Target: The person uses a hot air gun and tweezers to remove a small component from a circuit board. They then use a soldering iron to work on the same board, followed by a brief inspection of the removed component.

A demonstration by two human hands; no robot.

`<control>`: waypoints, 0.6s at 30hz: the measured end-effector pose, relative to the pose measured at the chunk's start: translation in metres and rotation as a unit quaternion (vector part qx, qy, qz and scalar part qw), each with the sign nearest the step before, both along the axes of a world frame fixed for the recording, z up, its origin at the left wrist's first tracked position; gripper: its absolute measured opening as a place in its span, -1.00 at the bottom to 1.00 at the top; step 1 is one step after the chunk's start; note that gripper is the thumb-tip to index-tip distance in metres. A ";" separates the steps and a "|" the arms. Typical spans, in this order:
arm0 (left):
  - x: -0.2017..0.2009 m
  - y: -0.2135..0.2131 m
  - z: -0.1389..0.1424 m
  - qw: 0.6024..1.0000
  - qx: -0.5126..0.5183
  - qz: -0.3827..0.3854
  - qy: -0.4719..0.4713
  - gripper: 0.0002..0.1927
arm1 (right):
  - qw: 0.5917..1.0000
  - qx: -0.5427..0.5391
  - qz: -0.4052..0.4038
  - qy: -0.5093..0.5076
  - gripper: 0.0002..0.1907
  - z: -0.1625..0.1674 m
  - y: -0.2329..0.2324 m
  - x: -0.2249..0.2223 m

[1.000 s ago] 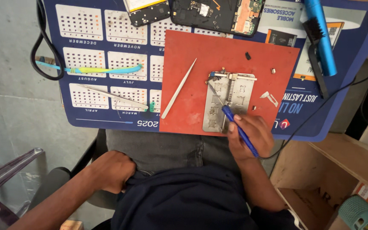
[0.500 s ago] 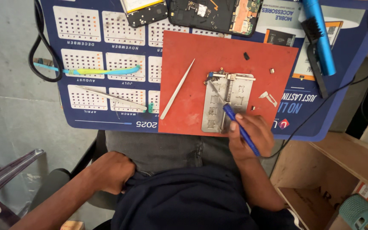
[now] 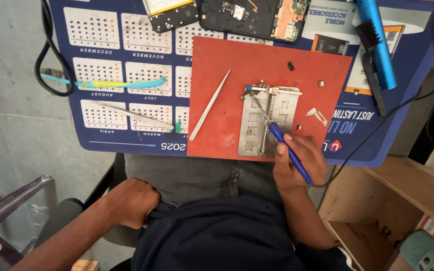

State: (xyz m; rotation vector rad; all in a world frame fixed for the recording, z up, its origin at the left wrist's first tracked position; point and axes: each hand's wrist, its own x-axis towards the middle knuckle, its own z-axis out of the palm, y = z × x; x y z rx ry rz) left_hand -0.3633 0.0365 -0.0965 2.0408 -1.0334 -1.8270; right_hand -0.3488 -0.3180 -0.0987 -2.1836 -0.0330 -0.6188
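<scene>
Head view: right hand, grip clamped on a blue-handled screwdriver, its tip on the metal holding plate lying on the red mat at the worktop's near edge. Left hand off the worktop, fingers closed on dark clothing at the lap. White tweezers lie on the mat, left of the plate.

You're easing your right hand a touch nearer your body, and the blue screwdriver is tilting with it, its tip sliding along the metal holder plate toward the upper left corner.
</scene>
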 end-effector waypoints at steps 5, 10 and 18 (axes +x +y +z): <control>-0.001 0.001 -0.001 1.000 -0.005 0.003 0.000 -0.68 | 0.999 0.028 -0.007 -0.015 -0.77 -0.005 -0.002 -0.002; -0.002 0.002 -0.002 1.000 -0.009 0.006 -0.005 -0.68 | 0.999 0.038 -0.008 -0.021 -0.76 -0.009 -0.003 -0.002; -0.003 0.002 -0.002 1.000 -0.013 0.011 -0.009 -0.69 | 1.000 0.024 -0.010 -0.008 -0.76 -0.006 -0.002 -0.001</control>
